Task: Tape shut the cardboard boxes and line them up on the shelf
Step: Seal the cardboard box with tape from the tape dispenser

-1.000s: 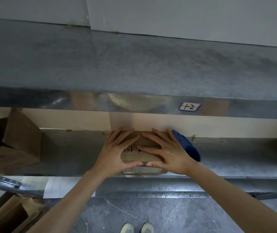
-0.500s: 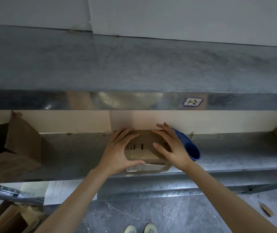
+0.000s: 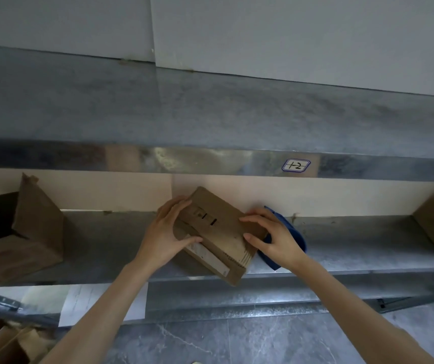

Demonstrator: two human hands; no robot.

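At the front edge of the metal shelf, my left hand had fingers curled round the small cardboard box, right hand pinched its other end, box sat skewed, corner poking past the edge, blue thing right behind, open box off left.

Facing pale grey wall panels meeting at a vertical seam up top; reading a handwritten "1-2" on a small blue-bordered label below them; passing a beige back board; looking down at a white paper sheet lower left, just above a grey veined stone floor at the bottom
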